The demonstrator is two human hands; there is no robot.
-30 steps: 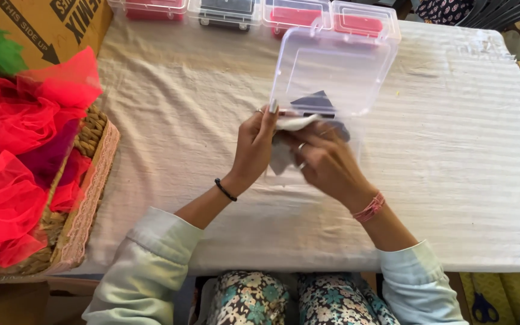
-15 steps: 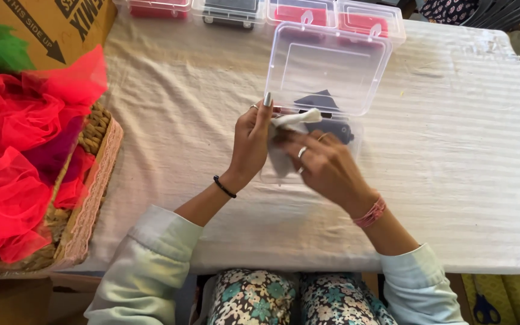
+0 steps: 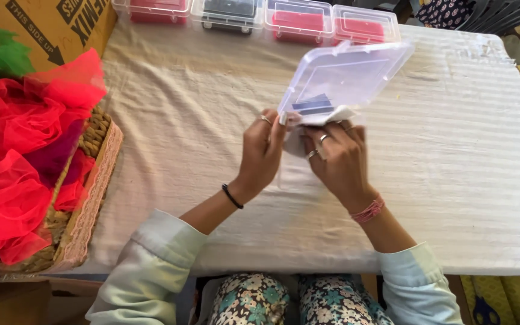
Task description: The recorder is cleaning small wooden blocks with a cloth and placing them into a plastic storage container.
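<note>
A clear plastic case point(image 3: 344, 78) with a hinged lid stands open on the white tablecloth point(image 3: 452, 156), its lid tilted up. Dark blue-grey fabric pieces point(image 3: 312, 105) show through the lid. My left hand point(image 3: 261, 150) pinches the near left corner of the case and a white cloth point(image 3: 326, 117) at its edge. My right hand point(image 3: 338, 159), with rings on two fingers, presses down on the white cloth over the case's base. The base is mostly hidden under both hands.
A woven basket point(image 3: 85, 210) heaped with red, pink and green netting point(image 3: 19, 150) sits at the left. A cardboard box point(image 3: 43, 24) stands behind it. Several closed clear cases point(image 3: 299, 18) with red or dark contents line the table's far edge.
The lid has swung down from upright to a steep tilt toward my hands. Both hands stay at the case's front with the white cloth.
</note>
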